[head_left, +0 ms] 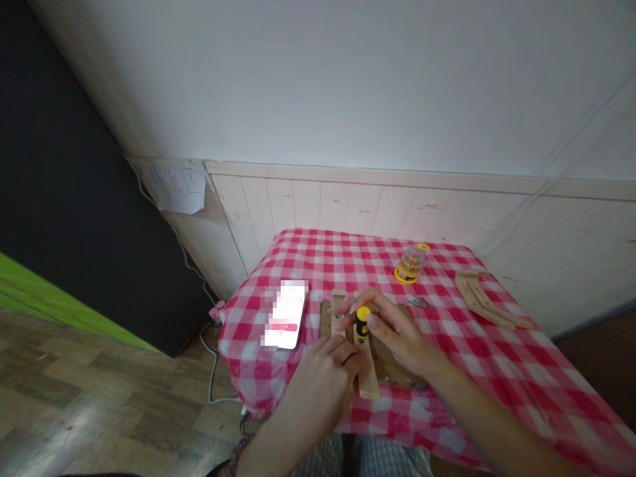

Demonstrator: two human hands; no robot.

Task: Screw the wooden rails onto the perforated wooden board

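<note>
My right hand [392, 328] pinches a short screwdriver with a yellow and black handle [362, 320], held upright over pale wooden slats [368, 374] that lie on a brown board [392, 368]. My left hand [325, 371] rests on the slats just below the screwdriver, fingers curled and pressing on the wood. Both hands are at the near edge of a table covered in a red and white checked cloth [497, 358].
A phone [287, 315] with a lit screen lies left of the slats. Behind are loose screws [420, 303], a clear bit holder with a yellow base [410, 264] and curved wooden pieces [489, 305] at the right. A cable hangs to the floor at the left.
</note>
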